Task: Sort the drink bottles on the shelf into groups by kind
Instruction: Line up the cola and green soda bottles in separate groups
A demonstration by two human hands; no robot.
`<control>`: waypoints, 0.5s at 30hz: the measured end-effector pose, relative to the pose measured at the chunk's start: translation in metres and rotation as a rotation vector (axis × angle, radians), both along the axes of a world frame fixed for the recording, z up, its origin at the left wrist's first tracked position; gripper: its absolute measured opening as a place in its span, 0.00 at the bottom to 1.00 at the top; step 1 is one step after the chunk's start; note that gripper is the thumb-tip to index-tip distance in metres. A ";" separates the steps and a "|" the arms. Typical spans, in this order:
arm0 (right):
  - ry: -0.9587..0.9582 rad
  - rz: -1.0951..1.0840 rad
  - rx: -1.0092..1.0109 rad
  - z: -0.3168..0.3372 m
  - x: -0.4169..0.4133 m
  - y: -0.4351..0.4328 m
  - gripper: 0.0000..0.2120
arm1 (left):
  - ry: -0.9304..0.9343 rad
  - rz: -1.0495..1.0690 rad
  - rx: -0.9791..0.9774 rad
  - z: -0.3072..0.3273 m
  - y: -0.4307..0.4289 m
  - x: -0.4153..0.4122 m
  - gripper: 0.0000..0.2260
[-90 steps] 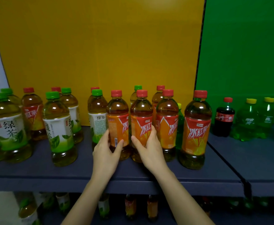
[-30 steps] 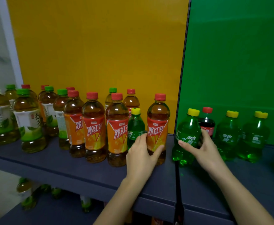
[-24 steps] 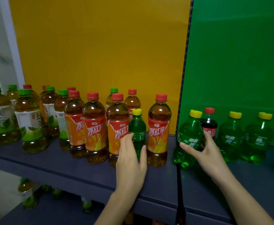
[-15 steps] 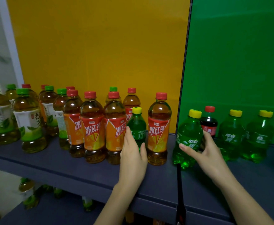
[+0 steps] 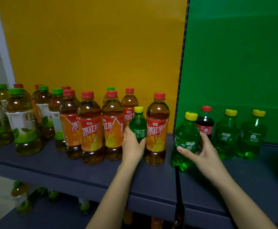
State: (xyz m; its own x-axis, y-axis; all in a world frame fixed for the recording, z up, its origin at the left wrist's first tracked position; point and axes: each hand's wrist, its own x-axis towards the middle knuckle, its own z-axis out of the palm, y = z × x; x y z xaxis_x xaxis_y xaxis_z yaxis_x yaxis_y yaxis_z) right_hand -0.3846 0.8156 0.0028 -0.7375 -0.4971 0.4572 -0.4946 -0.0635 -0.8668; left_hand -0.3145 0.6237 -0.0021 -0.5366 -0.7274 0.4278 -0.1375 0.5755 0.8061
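Note:
A row of red-capped iced tea bottles [image 5: 90, 128] stands mid-shelf, with green-capped green tea bottles [image 5: 22, 123] to their left. A small green soda bottle [image 5: 138, 124] with a yellow cap sits between two iced teas, and my left hand [image 5: 132, 146] grips its lower part. My right hand [image 5: 202, 151] holds another green soda bottle [image 5: 185, 138] by the shelf divider. A red-capped cola bottle [image 5: 205, 123] stands behind it. Two more green soda bottles [image 5: 226, 134] stand to the right.
The dark shelf [image 5: 69, 171] has a black divider post [image 5: 178, 187] at its front edge between the yellow and green back panels. More bottles [image 5: 21, 195] lie on the lower shelf at left.
My left hand has left the iced tea bottle and closed round the small green soda between the teas. My right hand stays on the soda by the divider.

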 end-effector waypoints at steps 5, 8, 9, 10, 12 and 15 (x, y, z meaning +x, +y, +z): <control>0.000 -0.028 -0.024 0.001 0.007 0.008 0.30 | 0.019 0.068 -0.112 -0.003 0.008 0.012 0.29; -0.003 -0.039 -0.029 -0.001 0.011 0.011 0.30 | 0.032 0.137 -0.177 -0.002 0.014 0.023 0.29; -0.004 -0.042 -0.031 -0.001 0.013 0.012 0.30 | 0.039 0.152 -0.191 -0.002 0.015 0.026 0.29; -0.004 -0.045 -0.032 -0.001 0.015 0.013 0.30 | 0.045 0.162 -0.203 -0.002 0.016 0.030 0.29; -0.003 -0.048 -0.035 -0.002 0.017 0.014 0.30 | 0.059 0.169 -0.216 -0.002 0.018 0.038 0.29; -0.007 -0.048 -0.035 -0.004 0.022 0.016 0.31 | 0.075 0.160 -0.208 -0.005 0.022 0.051 0.31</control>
